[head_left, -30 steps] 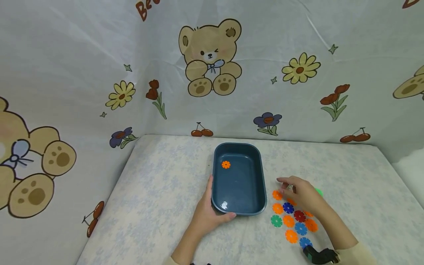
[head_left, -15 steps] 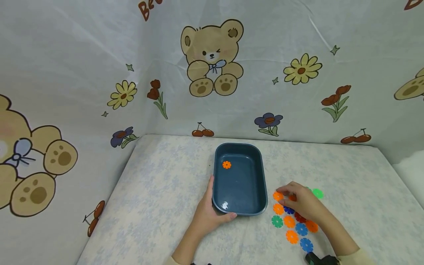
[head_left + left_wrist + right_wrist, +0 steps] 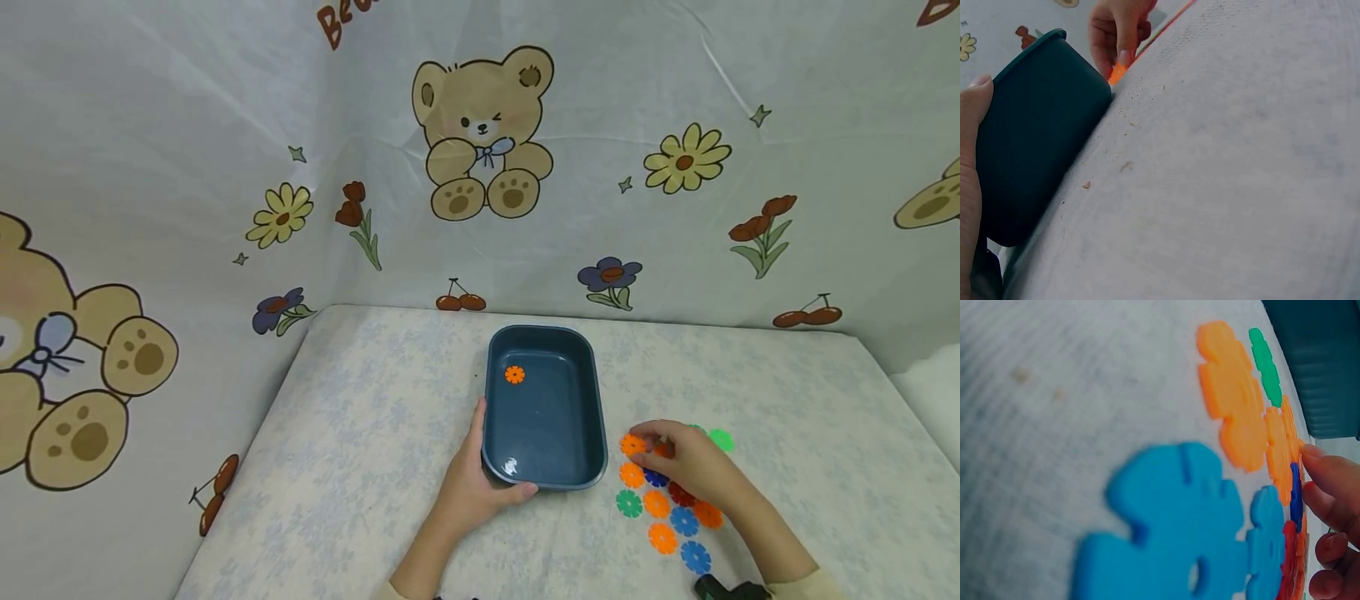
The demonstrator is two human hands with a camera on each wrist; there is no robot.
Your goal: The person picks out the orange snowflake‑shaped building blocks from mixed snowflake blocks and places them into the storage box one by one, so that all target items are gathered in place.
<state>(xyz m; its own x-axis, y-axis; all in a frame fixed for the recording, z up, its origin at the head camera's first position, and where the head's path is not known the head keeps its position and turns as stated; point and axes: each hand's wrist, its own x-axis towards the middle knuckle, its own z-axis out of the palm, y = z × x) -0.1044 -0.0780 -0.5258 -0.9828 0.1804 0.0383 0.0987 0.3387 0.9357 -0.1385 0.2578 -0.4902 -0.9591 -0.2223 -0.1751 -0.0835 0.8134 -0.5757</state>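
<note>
Right hand (image 3: 692,458): lowered since a second ago, pinching the orange snowflake disc (image 3: 631,444)
Disc: on the bench (image 3: 375,433), right of the lengthwise blue tray (image 3: 547,429)
Left hand (image 3: 472,485): grips tray's near-left corner

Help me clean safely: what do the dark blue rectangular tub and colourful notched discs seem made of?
Dark blue rectangular tub: glossy inside, probably plastic, from its glint, though ceramic is possible. Colourful notched discs: satin, likely moulded plastic, from even colour and rounded edges.
</note>
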